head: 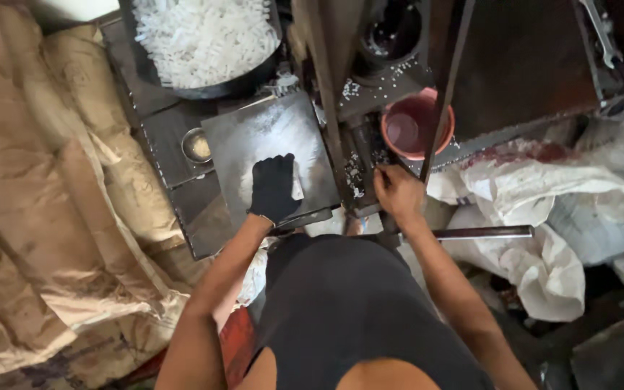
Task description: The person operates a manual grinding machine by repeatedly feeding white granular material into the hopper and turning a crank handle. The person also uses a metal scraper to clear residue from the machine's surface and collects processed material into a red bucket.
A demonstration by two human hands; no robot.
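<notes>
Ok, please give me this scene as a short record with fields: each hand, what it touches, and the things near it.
left hand: black-gloved left hand, flat on a pale sheet on the powder-dusted grey metal plate
right hand: bare right hand, at the base of a thin dark metal rod
behind plate: wide dark pan of white pieces
beside plate: small round metal bowl
near rod: pink plastic bucket

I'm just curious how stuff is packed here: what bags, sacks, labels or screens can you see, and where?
White woven sacks: right of the person, crumpled in a heap, white with a blue patch and reddish stains.
Brown sacking: left side, large tan folds, wrinkled.
No labels, signs or screens can be made out.
</notes>
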